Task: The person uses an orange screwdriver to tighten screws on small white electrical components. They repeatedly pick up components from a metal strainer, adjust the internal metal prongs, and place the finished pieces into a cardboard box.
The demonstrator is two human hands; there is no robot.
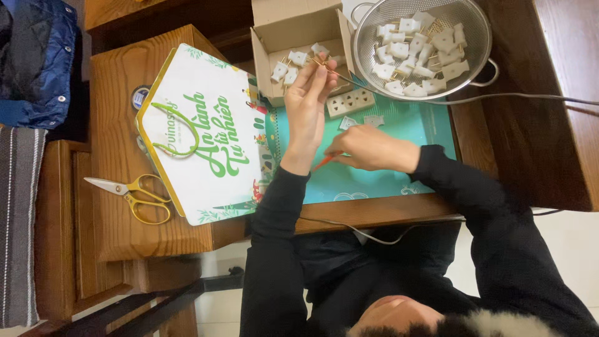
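Small brass-pronged plug part [319,61] pinched in left hand [307,106] grip over the cardboard box [293,28], right hand [371,148] closed on orange-handled tool [324,162]; slip likely drops it among the loose white plugs [288,65].

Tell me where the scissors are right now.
In the head view the gold-handled scissors lie at the left on the wooden table, beside the white and green gift bag, away from both hands.
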